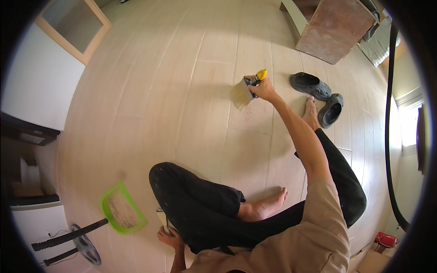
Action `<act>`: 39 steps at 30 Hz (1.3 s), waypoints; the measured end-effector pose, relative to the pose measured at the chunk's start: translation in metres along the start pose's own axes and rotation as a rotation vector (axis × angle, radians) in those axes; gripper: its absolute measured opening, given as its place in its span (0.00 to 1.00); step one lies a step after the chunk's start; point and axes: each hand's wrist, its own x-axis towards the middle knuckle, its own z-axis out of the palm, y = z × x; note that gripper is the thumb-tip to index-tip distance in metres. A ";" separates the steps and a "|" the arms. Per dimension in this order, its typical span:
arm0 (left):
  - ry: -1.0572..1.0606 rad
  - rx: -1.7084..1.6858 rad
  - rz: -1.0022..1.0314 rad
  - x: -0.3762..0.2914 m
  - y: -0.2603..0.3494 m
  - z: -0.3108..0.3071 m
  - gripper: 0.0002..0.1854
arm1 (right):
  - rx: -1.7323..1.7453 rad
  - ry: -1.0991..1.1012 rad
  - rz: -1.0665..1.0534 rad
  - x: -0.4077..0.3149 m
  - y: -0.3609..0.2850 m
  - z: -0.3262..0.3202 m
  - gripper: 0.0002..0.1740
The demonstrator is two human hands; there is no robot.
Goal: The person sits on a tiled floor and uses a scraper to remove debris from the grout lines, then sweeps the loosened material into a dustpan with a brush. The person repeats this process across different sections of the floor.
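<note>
My right hand (pixel 262 89) grips a wide brush (pixel 243 95) with pale bristles and a yellow-tipped black handle; the bristles touch the tiled floor (pixel 205 102). Reddish crumbs (pixel 254 114) lie scattered just below the brush. Beside my bent knee, at the lower left, my left hand (pixel 171 238) holds a scraper or putty knife (pixel 161 217), its blade partly hidden by the leg. A green dustpan (pixel 124 228) with a black handle rests to the left of that hand, with a heap of light brown debris (pixel 121 211) in it.
Dark clogs (pixel 310 85) stand near my bare foot at the right. Wooden panels (pixel 336 30) are at the upper right, beside a white bag (pixel 375 44). White cabinets (pixel 41 71) line the left side. A grey wheel-like disc (pixel 85 244) sits near the dustpan handle. A black cable or strap (pixel 388 136) hangs at the right.
</note>
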 end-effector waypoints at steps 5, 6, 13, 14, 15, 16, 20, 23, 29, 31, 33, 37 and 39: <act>-0.011 -0.002 -0.046 0.004 0.011 -0.015 0.20 | 0.262 -0.232 0.043 -0.037 -0.047 0.014 0.26; -0.004 0.007 -0.046 0.001 0.009 -0.019 0.20 | 0.349 -0.342 0.043 -0.056 -0.042 0.028 0.27; 0.007 0.027 -0.005 0.002 -0.007 -0.003 0.20 | 0.131 -0.396 0.064 -0.049 -0.001 0.036 0.25; 0.002 0.034 0.003 0.001 -0.008 -0.003 0.20 | 0.098 -0.306 0.027 -0.031 0.011 0.029 0.25; -0.005 0.036 0.007 0.000 -0.005 -0.001 0.20 | 0.052 -0.209 -0.011 -0.013 0.022 0.016 0.25; -0.012 0.034 0.011 -0.001 0.001 0.002 0.20 | -0.030 -0.105 -0.067 0.002 0.026 0.003 0.26; 0.001 0.038 0.029 -0.001 -0.004 0.004 0.21 | 0.015 -0.120 -0.003 0.014 0.003 -0.019 0.26; 0.004 0.061 0.014 -0.002 -0.009 -0.008 0.21 | 0.096 -0.403 -0.107 -0.027 -0.040 -0.010 0.25; 0.003 0.050 0.025 -0.001 -0.009 -0.002 0.21 | 0.042 -0.752 -0.145 -0.092 -0.006 -0.003 0.28; -0.017 0.032 0.018 0.000 -0.007 -0.001 0.21 | 0.014 -0.652 -0.034 -0.056 0.022 -0.018 0.29; -0.018 0.052 0.004 0.003 -0.008 -0.008 0.21 | -0.039 -0.538 0.105 -0.027 0.018 -0.024 0.29; -0.011 0.047 0.008 -0.002 -0.001 0.002 0.21 | -0.246 -0.291 -0.241 0.010 0.036 -0.048 0.29; -0.005 0.034 0.034 0.002 -0.001 0.007 0.21 | -0.190 -0.292 -0.205 0.013 0.033 -0.057 0.28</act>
